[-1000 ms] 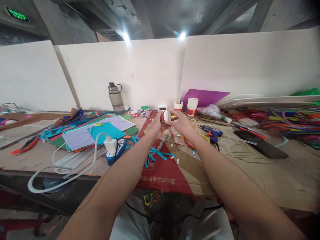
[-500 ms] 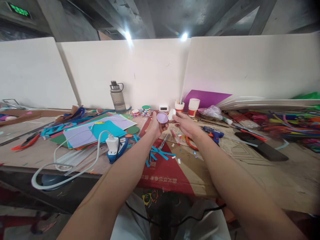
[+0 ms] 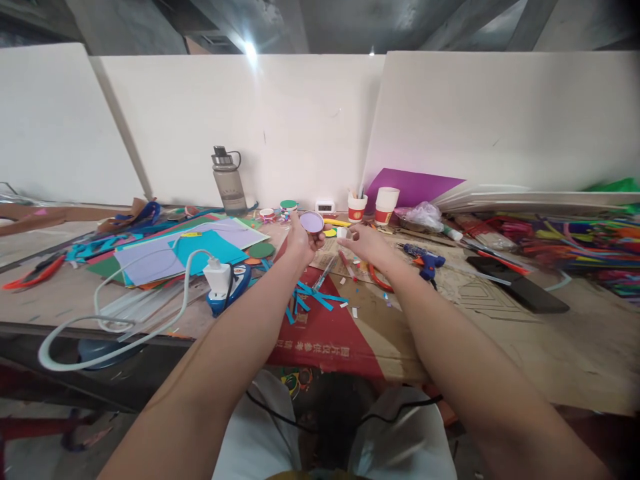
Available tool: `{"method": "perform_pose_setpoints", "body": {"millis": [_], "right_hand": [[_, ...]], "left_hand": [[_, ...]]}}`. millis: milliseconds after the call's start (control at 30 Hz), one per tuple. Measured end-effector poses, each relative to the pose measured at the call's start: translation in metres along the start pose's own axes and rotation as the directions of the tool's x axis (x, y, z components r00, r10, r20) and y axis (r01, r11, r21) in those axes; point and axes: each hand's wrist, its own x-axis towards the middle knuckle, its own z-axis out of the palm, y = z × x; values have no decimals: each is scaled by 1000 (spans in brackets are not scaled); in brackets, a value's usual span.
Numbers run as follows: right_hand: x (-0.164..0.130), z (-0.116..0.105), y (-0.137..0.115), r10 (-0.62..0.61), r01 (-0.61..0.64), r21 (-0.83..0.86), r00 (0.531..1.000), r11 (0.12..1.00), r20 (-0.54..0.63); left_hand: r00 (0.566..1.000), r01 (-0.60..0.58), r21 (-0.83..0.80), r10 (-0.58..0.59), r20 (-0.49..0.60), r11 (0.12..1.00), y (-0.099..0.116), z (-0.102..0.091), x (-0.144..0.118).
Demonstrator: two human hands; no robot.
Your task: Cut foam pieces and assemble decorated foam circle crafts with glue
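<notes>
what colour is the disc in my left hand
Light purple; the disc, held in the left hand, shows best in the head view.

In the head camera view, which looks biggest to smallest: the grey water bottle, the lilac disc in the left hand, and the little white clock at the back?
1. Water bottle
2. Lilac disc
3. White clock

The disc is nearer the camera than the clock, so that pair is unsure.

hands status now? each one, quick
Left hand: closed on a round lilac disc, held up above the table.
Right hand: pinching a small white piece at the fingertips.
</notes>
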Motion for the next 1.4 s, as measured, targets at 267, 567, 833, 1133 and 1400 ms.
{"method": "perform_pose_setpoints", "body": {"millis": [267,567,833,1133,1400], "right_hand": [[-13,-9,-4,31,40,-373,983,927,181],[-22,-18,-14,121,57,-532,948,845,295],[-21,-8,-14,77,93,-520,952,849,296],[-18,1,-21,-126,189,-257,962,948,242],[-38,25,-39,-76,165,-302,956,939,285]], "left_hand": [[998,15,6,-15,-56,1000,-1,1,2],[993,2,295,32,-111,955,-9,-3,3],[994,-7,271,37,-105,962,-11,-4,7],[989,-79,32,82,-125,996,-4,-3,8],[991,-79,30,82,-104,996,-5,-3,7]]}}
